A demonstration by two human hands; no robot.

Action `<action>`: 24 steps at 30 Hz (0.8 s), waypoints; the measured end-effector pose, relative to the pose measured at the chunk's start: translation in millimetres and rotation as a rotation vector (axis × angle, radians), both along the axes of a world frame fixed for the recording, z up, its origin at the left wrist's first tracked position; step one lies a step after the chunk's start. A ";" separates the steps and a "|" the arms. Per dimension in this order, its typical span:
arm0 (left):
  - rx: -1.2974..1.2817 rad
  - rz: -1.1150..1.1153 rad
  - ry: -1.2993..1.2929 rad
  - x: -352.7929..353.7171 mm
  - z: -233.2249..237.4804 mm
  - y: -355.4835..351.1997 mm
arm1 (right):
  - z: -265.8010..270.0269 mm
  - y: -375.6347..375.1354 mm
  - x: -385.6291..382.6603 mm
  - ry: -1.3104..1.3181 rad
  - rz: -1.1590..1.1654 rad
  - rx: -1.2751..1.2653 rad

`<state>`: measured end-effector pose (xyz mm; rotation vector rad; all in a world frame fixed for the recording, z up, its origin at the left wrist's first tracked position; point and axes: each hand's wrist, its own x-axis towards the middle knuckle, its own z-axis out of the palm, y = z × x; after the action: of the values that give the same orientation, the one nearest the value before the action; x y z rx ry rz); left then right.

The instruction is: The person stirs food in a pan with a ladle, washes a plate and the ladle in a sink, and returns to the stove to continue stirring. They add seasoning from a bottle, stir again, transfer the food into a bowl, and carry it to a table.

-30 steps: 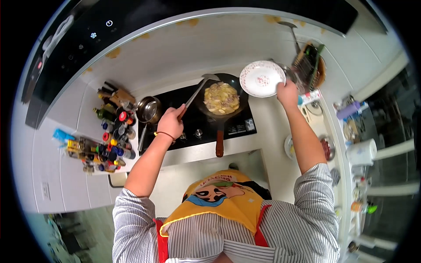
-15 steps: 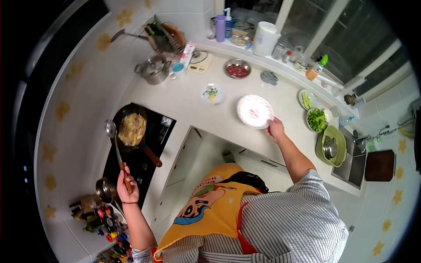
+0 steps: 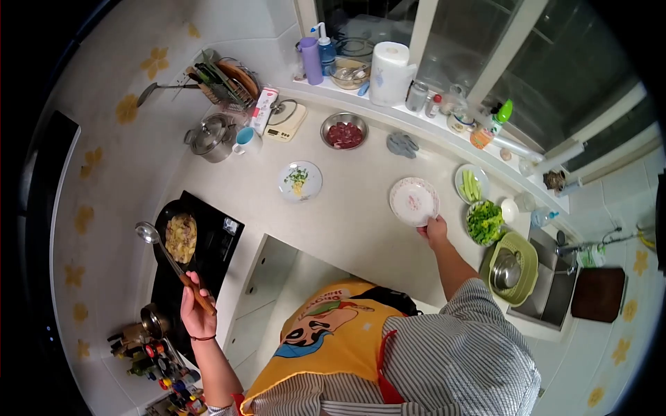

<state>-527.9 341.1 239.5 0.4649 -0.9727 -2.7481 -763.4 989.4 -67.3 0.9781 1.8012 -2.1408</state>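
Note:
My left hand (image 3: 198,313) is closed round the wooden handle of a metal ladle (image 3: 168,254), whose bowl hangs beside the dark pan (image 3: 164,216). Cooked food (image 3: 181,238) in yellowish pieces lies in the pan on the black stove (image 3: 215,239). My right hand (image 3: 435,231) grips the near edge of a white patterned plate (image 3: 414,202) over the right part of the counter. Nothing lies on that plate. Left of it, a small plate (image 3: 300,182) holds chopped green and yellow bits.
On the counter (image 3: 347,215) stand a steel bowl of red meat (image 3: 345,131), a grey cloth (image 3: 402,145), a lidded pot (image 3: 210,138), a mug (image 3: 248,141) and a kitchen scale (image 3: 286,120). Greens (image 3: 484,222) and a green basket (image 3: 513,269) stand near the sink (image 3: 549,282).
The view has shifted. My right hand has carried the plate to the right, nearer the greens, and it looks less tilted. My left hand still holds the ladle, with its bowl beside the pan.

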 end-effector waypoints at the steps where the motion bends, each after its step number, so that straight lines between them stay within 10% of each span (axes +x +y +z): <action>1: -0.044 0.016 -0.010 -3.0 2.3 8.5 | -1.3 1.5 -8.6 0.014 0.000 -0.028; 9: -0.154 0.109 -0.038 1.4 6.4 33.6 | -25.1 4.0 -18.5 0.008 -0.141 -0.046; 11: -0.200 0.133 -0.069 6.7 9.9 35.3 | -27.7 4.7 -12.2 -0.047 -0.076 -0.009; 12: -0.232 0.154 -0.105 9.2 13.0 35.8 | -110.6 46.2 -9.1 0.165 0.326 0.442; 14: -0.308 0.151 -0.123 11.8 11.6 36.5 | -26.4 -39.1 0.8 0.101 -0.043 0.005; 16: -0.294 0.155 -0.122 17.6 8.1 35.2 | -21.1 -109.4 16.8 0.374 0.458 0.798; 18: -0.299 0.142 -0.141 21.0 -2.7 28.3 | 110.4 -242.0 47.0 0.137 0.863 -0.018; 24: -0.534 0.115 0.006 10.9 -20.2 -12.2 | 306.6 -494.9 128.5 0.399 1.581 -0.387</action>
<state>-516.9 328.9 219.4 0.3994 -1.5525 -2.2562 -635.0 494.5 239.3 -0.8346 1.2686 -1.3977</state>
